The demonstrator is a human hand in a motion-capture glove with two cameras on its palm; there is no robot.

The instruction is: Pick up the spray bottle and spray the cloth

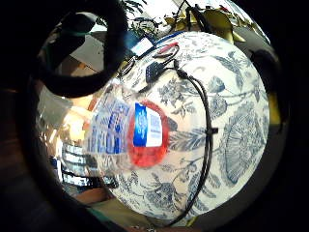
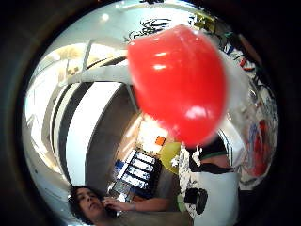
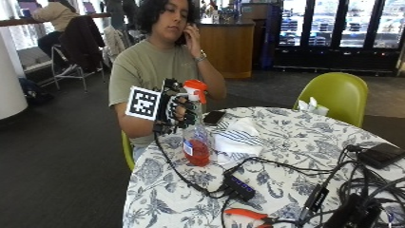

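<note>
- Gloved right hand [image 3: 176, 108] has its grip curled round the neck of one spray bottle [image 3: 196, 137], just under the red nozzle.
- Bottle upright, base at the surface [image 3: 297, 142], beside one striped cloth [image 3: 237, 137].

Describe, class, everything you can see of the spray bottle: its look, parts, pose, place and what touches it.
The spray bottle is clear plastic with an orange-red trigger head, a white and blue label and red liquid filling its lower part. It stands roughly upright at the near edge of the floral tablecloth, beside the striped white cloth; whether its base rests on the table or is just lifted cannot be told. The gloved right hand grips its neck below the head.
</note>
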